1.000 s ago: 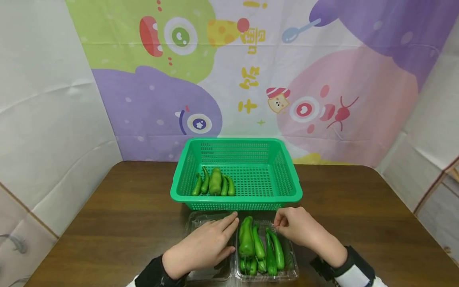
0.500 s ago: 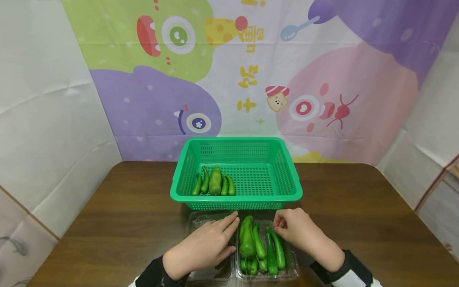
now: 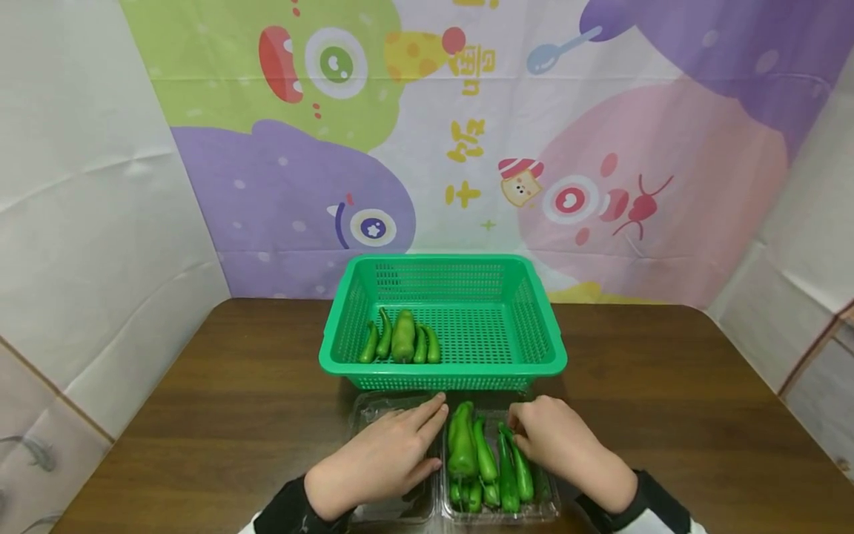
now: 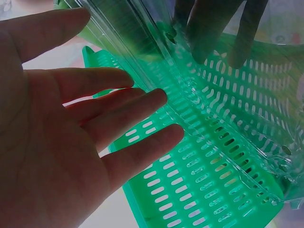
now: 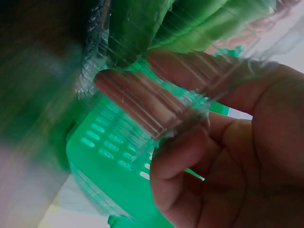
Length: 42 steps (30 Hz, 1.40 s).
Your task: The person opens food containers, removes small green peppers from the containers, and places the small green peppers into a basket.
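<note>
In the head view, a clear plastic clamshell box [image 3: 543, 512] lies open at the front, several green peppers [image 3: 463, 452] in its right half. My left hand [image 3: 383, 460] extends over the left half, the lid [image 3: 373, 404], fingers straight and tips by the central hinge. My right hand [image 3: 560, 437] reaches over the box's right edge; thumb and index pinch a long green pepper [image 3: 523, 475] at its upper end. Through the clear wall in the right wrist view, those fingertips lie on either side of a pepper's end [image 5: 128, 47]. The remaining fingers curl outside the wall.
A green perforated basket [image 3: 440, 368] stands just behind the box, with several peppers [image 3: 402, 337] lined up in its left part. Both rest on a brown wooden table [image 3: 200, 415]. A cartoon-printed cloth [image 3: 467, 222] hangs along the far edge.
My right hand has moved from the box's upper right edge slightly inward and down onto the pepper's upper end. My left hand has stayed in place.
</note>
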Each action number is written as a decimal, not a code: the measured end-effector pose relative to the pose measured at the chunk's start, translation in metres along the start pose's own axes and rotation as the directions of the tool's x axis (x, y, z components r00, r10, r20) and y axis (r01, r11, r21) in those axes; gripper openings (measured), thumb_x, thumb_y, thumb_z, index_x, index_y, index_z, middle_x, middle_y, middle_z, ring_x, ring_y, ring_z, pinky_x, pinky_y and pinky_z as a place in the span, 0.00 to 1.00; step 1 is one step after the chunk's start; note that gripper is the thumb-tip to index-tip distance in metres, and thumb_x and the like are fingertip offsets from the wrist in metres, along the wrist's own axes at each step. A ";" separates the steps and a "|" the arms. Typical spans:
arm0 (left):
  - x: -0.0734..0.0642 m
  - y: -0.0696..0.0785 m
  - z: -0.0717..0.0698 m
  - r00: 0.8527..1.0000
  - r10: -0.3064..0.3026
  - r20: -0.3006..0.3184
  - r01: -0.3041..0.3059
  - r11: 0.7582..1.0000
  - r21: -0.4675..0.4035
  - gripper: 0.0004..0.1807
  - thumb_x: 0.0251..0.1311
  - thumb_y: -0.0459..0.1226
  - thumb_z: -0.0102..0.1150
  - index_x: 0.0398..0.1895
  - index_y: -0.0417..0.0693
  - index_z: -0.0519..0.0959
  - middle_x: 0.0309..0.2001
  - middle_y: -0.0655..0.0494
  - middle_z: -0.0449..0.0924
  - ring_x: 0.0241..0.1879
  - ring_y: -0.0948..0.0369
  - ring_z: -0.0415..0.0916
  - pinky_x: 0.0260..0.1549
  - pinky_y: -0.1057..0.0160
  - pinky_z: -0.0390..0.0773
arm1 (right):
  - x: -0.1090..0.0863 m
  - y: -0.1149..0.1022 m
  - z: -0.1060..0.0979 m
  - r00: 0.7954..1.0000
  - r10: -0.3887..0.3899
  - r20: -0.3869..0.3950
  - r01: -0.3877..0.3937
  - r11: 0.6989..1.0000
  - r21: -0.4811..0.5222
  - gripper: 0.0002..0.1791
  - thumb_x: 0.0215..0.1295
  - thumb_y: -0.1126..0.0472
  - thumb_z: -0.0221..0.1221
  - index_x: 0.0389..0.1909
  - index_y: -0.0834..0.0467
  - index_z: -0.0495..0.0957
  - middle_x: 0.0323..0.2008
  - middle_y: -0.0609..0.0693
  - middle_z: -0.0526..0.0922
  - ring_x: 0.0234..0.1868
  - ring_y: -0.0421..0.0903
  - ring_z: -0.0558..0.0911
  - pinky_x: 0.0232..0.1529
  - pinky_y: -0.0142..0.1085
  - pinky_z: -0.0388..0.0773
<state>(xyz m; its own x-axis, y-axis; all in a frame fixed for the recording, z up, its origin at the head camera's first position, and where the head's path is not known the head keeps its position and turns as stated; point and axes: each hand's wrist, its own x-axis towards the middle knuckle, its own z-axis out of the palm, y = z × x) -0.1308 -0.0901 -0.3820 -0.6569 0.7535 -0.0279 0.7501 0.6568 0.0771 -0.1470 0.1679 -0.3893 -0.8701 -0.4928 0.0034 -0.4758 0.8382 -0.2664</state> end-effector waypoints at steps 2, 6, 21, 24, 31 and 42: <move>0.000 0.000 0.000 1.000 0.003 -0.001 -0.003 1.000 -0.002 0.35 0.67 0.51 0.50 0.71 0.42 0.60 0.72 0.45 0.57 0.62 0.54 0.71 0.55 0.56 0.75 | 0.000 -0.001 0.000 1.000 -0.010 -0.009 0.010 0.999 -0.041 0.03 0.52 0.63 0.68 0.28 0.55 0.83 0.21 0.44 0.80 0.22 0.40 0.77 0.23 0.33 0.75; 0.001 0.001 -0.001 1.000 0.007 -0.005 -0.007 1.000 0.002 0.34 0.68 0.51 0.50 0.71 0.42 0.60 0.72 0.45 0.57 0.62 0.54 0.71 0.56 0.56 0.75 | 0.001 -0.004 0.000 1.000 0.021 -0.004 -0.021 0.997 -0.073 0.05 0.51 0.60 0.69 0.28 0.55 0.84 0.22 0.46 0.82 0.25 0.44 0.77 0.28 0.38 0.77; -0.001 0.002 0.000 1.000 -0.013 -0.009 0.013 1.000 0.004 0.35 0.67 0.51 0.51 0.71 0.42 0.60 0.72 0.45 0.57 0.63 0.54 0.69 0.55 0.55 0.75 | 0.005 -0.015 0.005 0.981 0.182 0.073 -0.179 0.983 -0.045 0.09 0.47 0.57 0.72 0.26 0.55 0.82 0.19 0.48 0.76 0.28 0.48 0.72 0.27 0.43 0.73; 0.000 0.002 -0.001 1.000 -0.014 -0.011 0.014 1.000 0.004 0.34 0.67 0.51 0.51 0.70 0.41 0.61 0.72 0.45 0.57 0.63 0.54 0.69 0.55 0.55 0.75 | 0.005 -0.016 0.005 0.979 0.180 0.092 -0.175 0.983 -0.059 0.10 0.47 0.56 0.72 0.27 0.56 0.83 0.19 0.49 0.76 0.28 0.48 0.70 0.26 0.42 0.72; 0.000 0.001 -0.001 1.000 -0.006 -0.021 0.006 1.000 0.011 0.35 0.67 0.50 0.51 0.70 0.40 0.61 0.71 0.43 0.58 0.62 0.53 0.71 0.55 0.55 0.75 | 0.006 -0.018 0.006 0.979 0.183 0.095 -0.178 0.982 -0.056 0.11 0.47 0.58 0.72 0.29 0.58 0.83 0.19 0.49 0.78 0.26 0.47 0.68 0.28 0.40 0.70; 0.000 0.001 -0.001 1.000 -0.003 -0.019 0.003 1.000 0.010 0.35 0.67 0.50 0.51 0.70 0.40 0.61 0.71 0.44 0.58 0.62 0.54 0.70 0.55 0.56 0.75 | 0.003 -0.018 0.008 0.980 0.187 0.062 -0.186 0.982 -0.013 0.09 0.46 0.59 0.72 0.24 0.58 0.81 0.15 0.47 0.73 0.24 0.47 0.65 0.31 0.39 0.61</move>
<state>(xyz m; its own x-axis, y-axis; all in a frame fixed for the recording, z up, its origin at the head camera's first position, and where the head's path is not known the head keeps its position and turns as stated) -0.1298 -0.0893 -0.3809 -0.6603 0.7509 -0.0088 0.7489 0.6593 0.0670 -0.1400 0.1491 -0.3919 -0.9340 -0.3411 -0.1060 -0.3071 0.9184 -0.2496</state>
